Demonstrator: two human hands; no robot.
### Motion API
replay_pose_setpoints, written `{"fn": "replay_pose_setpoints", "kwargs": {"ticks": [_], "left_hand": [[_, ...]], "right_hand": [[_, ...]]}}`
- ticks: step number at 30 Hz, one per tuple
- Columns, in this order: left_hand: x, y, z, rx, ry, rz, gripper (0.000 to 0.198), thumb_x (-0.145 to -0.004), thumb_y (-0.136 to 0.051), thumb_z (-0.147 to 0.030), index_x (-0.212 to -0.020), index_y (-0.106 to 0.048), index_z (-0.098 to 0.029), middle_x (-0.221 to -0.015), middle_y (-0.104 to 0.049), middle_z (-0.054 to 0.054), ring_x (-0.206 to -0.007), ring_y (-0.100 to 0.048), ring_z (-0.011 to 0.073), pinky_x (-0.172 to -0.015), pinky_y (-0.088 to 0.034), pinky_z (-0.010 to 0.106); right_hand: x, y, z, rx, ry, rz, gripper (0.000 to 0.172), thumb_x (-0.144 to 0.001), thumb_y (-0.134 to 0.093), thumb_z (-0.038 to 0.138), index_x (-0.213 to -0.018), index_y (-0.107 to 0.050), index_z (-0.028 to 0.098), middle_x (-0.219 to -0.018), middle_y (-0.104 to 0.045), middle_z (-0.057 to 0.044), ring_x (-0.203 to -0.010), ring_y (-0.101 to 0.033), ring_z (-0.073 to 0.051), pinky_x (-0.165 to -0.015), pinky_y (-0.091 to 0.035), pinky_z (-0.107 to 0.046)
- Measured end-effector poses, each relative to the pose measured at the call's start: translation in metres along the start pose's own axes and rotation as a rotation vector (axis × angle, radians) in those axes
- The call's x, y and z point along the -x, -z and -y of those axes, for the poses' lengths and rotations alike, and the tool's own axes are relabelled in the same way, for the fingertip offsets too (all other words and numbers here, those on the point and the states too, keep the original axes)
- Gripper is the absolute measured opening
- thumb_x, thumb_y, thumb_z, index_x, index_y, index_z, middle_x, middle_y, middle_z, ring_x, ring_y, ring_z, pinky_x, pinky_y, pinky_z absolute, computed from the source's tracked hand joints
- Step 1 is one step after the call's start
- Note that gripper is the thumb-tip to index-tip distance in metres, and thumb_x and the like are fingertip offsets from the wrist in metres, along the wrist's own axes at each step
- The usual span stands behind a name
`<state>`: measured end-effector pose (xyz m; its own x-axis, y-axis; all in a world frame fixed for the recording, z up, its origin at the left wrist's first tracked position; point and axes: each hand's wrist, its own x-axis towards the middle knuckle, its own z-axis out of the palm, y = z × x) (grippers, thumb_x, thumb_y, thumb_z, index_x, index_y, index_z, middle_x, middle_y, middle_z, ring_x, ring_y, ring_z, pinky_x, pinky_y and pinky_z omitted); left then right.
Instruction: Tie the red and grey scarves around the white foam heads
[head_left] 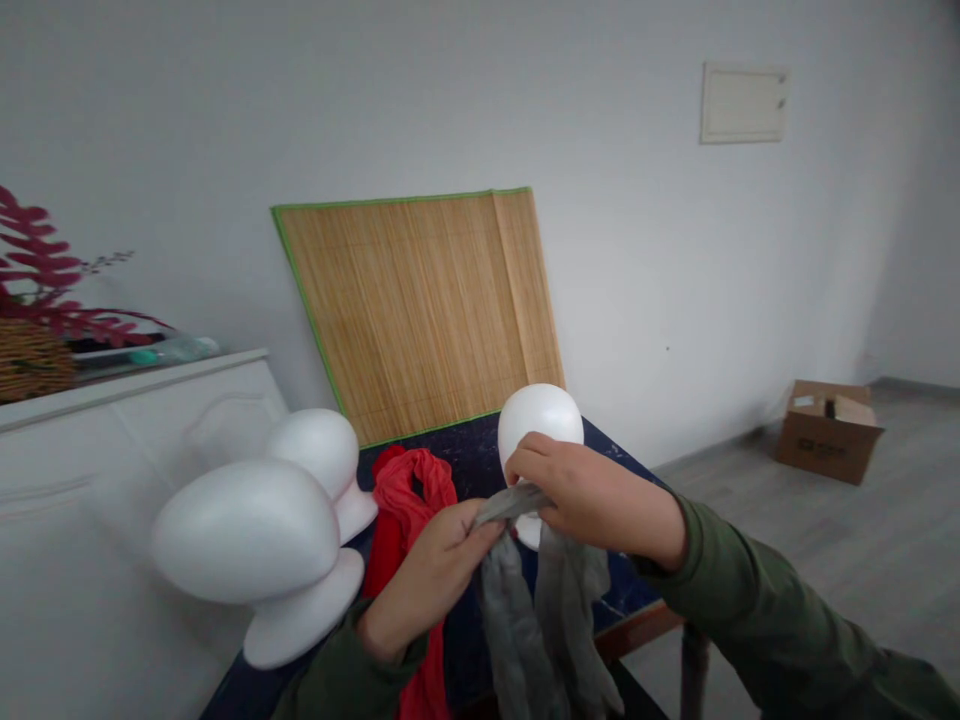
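My left hand (442,562) pinches one part of a grey scarf (517,625), just right of a red scarf (409,500) lying on the dark blue table (466,450). Closed round the same grey cloth, my right hand (577,492) is a little higher and to the right. Between the hands the cloth is stretched short, and its long ends hang down over the table's front edge. Behind my right hand stands a white mannequin head (538,410), partly hidden by it.
Two more white mannequin heads (247,530) are at the table's left. A bamboo mat (427,310) leans on the wall. A white cabinet (127,480) with a wicker basket (34,362) stands left. A cardboard box (827,435) sits on the floor at right.
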<state>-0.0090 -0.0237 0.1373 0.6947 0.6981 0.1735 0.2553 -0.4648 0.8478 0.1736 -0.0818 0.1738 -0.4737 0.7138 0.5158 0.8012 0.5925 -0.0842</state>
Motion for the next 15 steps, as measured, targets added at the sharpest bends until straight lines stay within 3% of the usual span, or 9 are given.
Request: {"fn": "replay_pose_setpoints", "kwargs": {"ticks": [2, 5, 7, 9, 11, 13, 15], "left_hand": [[0.012, 0.009, -0.001, 0.074, 0.02, -0.065, 0.023, -0.079, -0.052, -0.038, -0.072, -0.057, -0.016, -0.066, -0.057, -0.002, -0.061, -0.05, 0.0121, -0.057, -0.038, 0.023], [0.032, 0.025, -0.003, 0.382, -0.018, -0.232, 0.022, -0.077, -0.052, -0.037, -0.064, -0.053, -0.019, -0.06, -0.06, -0.001, -0.06, -0.054, 0.0151, -0.056, -0.042, 0.025], [0.041, 0.034, -0.002, 0.563, -0.03, -0.347, 0.026, -0.074, -0.051, -0.037, -0.055, -0.048, -0.019, -0.056, -0.06, 0.0, -0.06, -0.056, 0.0177, -0.054, -0.044, 0.027], [0.043, 0.04, 0.0, 0.605, 0.031, -0.378, 0.023, -0.07, -0.056, -0.033, -0.055, -0.049, -0.018, -0.061, -0.063, 0.001, -0.064, -0.059, 0.0192, -0.055, -0.046, 0.027], [0.038, 0.038, 0.004, 0.581, 0.097, -0.233, 0.017, -0.068, -0.059, -0.033, -0.069, -0.059, -0.016, -0.072, -0.066, 0.004, -0.071, -0.061, 0.0207, -0.062, -0.048, 0.028], [0.027, 0.028, 0.009, 0.55, 0.105, 0.018, 0.037, -0.07, -0.059, -0.042, -0.096, -0.06, -0.015, -0.086, -0.067, 0.007, -0.08, -0.062, 0.0233, -0.071, -0.048, 0.032], [0.016, 0.013, 0.01, 0.516, 0.04, 0.212, 0.059, -0.07, -0.058, -0.053, -0.117, -0.049, -0.017, -0.102, -0.064, 0.009, -0.092, -0.059, 0.0256, -0.079, -0.046, 0.036]], "right_hand": [[0.013, -0.004, -0.013, 0.038, -0.1, -0.022, 0.04, -0.062, -0.044, 0.0, -0.098, -0.051, 0.016, -0.092, -0.056, -0.005, -0.078, -0.052, -0.016, -0.066, -0.038, -0.027], [0.028, -0.011, -0.039, 0.05, -0.245, -0.056, 0.036, -0.059, -0.046, 0.003, -0.091, -0.054, 0.016, -0.083, -0.059, -0.004, -0.074, -0.052, -0.017, -0.063, -0.034, -0.027], [0.031, -0.014, -0.055, -0.031, -0.303, -0.095, 0.025, -0.059, -0.046, 0.006, -0.08, -0.057, 0.015, -0.075, -0.058, -0.002, -0.069, -0.051, -0.015, -0.061, -0.033, -0.026], [0.031, -0.015, -0.066, -0.228, -0.336, -0.144, 0.018, -0.061, -0.046, 0.007, -0.073, -0.057, 0.015, -0.069, -0.057, 0.0, -0.066, -0.05, -0.013, -0.059, -0.033, -0.024], [0.026, -0.014, -0.068, -0.526, -0.374, -0.218, 0.013, -0.066, -0.046, 0.011, -0.072, -0.057, 0.014, -0.066, -0.055, 0.001, -0.064, -0.05, -0.012, -0.059, -0.035, -0.023], [0.017, -0.014, -0.062, -0.828, -0.416, -0.311, 0.01, -0.071, -0.047, 0.018, -0.071, -0.056, 0.013, -0.065, -0.054, 0.002, -0.062, -0.049, -0.011, -0.059, -0.038, -0.022], [0.007, -0.015, -0.048, -1.034, -0.418, -0.342, 0.011, -0.072, -0.05, 0.022, -0.07, -0.055, 0.013, -0.062, -0.052, 0.004, -0.06, -0.048, -0.009, -0.058, -0.039, -0.022]]}}
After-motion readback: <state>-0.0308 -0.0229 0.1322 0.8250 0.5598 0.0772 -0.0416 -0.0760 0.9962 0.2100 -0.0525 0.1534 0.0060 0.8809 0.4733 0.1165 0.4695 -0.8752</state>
